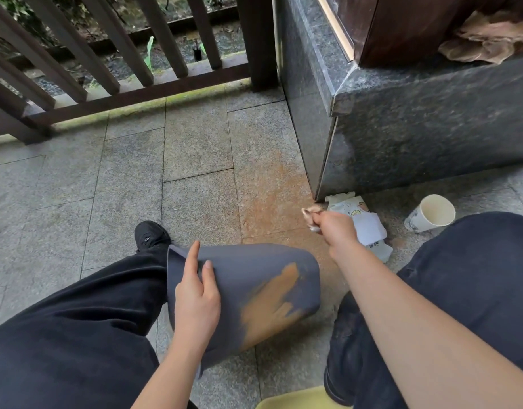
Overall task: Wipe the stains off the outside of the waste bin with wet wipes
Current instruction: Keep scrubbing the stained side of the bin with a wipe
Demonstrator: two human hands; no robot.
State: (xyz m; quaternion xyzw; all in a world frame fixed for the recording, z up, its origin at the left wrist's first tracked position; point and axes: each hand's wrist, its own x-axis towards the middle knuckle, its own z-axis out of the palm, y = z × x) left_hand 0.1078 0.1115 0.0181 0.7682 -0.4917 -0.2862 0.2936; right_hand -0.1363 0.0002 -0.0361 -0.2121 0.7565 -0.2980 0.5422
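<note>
**Bin on its side, left hand on rim, right hand holding dirty wipe**

Dark grey waste bin (248, 293) lies tipped on its side on the stone-tile floor (130, 178), between the person's two legs in black trousers, near the floor's bottom edge in view. Open mouth points left, toward the black shoe (151, 235). Large orange-brown stain (272, 299) smeared across the bin's upper outside wall, toward its base end.

Left hand (196, 293) rests on the bin at the rim, fingers fairly straight, thumb and index spread over the edge; not clenched.

Right hand (335, 228) is raised off the bin, above and right of it, fist closed around a crumpled wet wipe (311, 214) soiled brown.

Wet wipes pack (366, 225) lies on the floor just beyond the right hand, at the foot of the dark granite block (416, 137). Paper cup (431, 214) lies on its side right of the pack, near the right knee. Orange-brown discolouration on the floor tiles beside the granite block. Wooden railing (107, 69) along the floor's far edge.
</note>
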